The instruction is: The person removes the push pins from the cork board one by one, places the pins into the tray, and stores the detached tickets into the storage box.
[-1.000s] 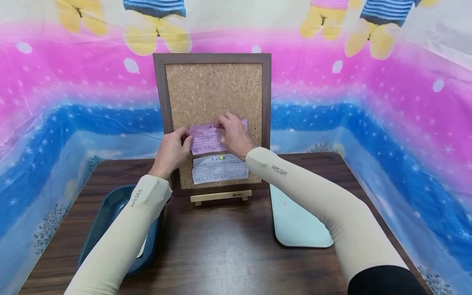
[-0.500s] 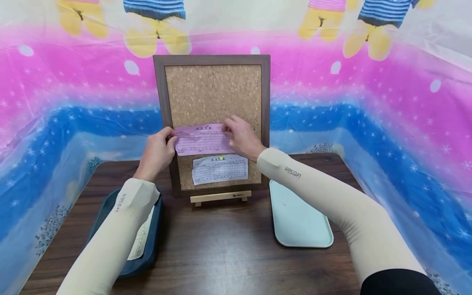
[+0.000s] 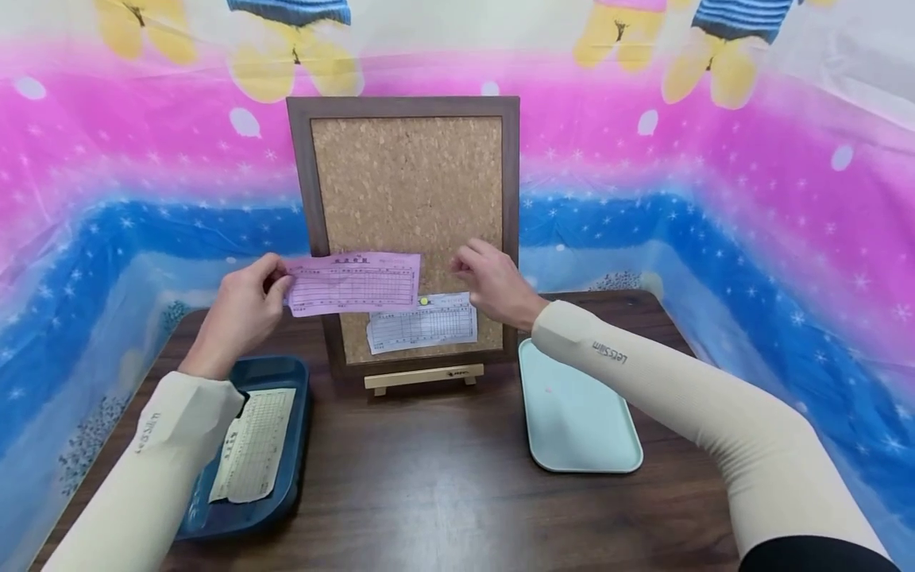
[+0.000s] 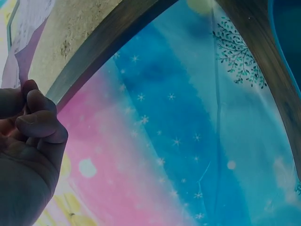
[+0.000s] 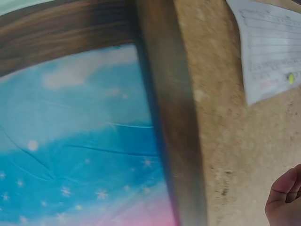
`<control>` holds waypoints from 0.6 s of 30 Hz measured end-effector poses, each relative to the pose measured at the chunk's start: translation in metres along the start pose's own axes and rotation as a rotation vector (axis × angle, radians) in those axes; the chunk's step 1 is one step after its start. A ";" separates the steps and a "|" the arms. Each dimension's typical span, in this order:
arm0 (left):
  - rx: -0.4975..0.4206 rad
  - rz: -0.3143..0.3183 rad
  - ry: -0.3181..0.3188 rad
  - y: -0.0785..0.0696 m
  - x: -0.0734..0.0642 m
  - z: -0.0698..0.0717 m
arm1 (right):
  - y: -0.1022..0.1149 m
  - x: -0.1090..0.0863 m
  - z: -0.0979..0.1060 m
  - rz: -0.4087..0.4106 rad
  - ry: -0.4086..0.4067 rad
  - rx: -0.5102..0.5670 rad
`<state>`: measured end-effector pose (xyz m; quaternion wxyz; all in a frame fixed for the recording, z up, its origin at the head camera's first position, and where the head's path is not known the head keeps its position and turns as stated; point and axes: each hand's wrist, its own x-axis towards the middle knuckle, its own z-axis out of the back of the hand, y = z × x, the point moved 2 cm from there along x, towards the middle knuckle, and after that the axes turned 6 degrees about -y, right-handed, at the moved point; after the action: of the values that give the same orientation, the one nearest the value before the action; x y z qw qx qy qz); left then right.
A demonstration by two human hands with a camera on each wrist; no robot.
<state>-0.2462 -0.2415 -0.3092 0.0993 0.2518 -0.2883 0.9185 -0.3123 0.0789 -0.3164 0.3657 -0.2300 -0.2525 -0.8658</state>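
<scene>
My left hand (image 3: 246, 306) pinches the left edge of a pink printed slip (image 3: 353, 282), held in front of the lower left of a framed cork board (image 3: 411, 179). In the left wrist view its thumb and fingers (image 4: 42, 110) grip the paper's edge. A white printed slip (image 3: 422, 326) hangs low on the board under a yellow pushpin (image 3: 424, 301). Near the board's lower right, apart from the pink slip, is my right hand (image 3: 493, 278) with its fingers curled together. Whether something small sits between those fingertips is hidden.
A dark blue tray (image 3: 296, 469) at the left holds a pale printed slip (image 3: 257, 445). At the right lies a light green tray (image 3: 582, 429) with a tiny pink spot (image 3: 548, 390) on it. A wooden easel (image 3: 424, 376) supports the board on the brown table (image 3: 429, 477).
The pink slip has come away from the board, moving left and toward me with my left hand. My right hand has let go of it and moved right.
</scene>
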 end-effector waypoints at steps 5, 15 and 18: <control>0.034 0.009 0.034 0.005 -0.009 0.005 | -0.011 -0.010 0.001 0.019 -0.026 0.007; 0.115 0.042 0.054 0.028 -0.041 0.035 | -0.024 -0.041 0.008 0.031 0.002 0.014; 0.125 0.038 0.035 0.036 -0.049 0.048 | -0.031 -0.051 0.007 0.013 0.017 0.004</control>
<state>-0.1966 -0.3006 -0.3182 0.0709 0.2361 -0.2332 0.9407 -0.3021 0.1284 -0.3488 0.3739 -0.2236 -0.2497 -0.8648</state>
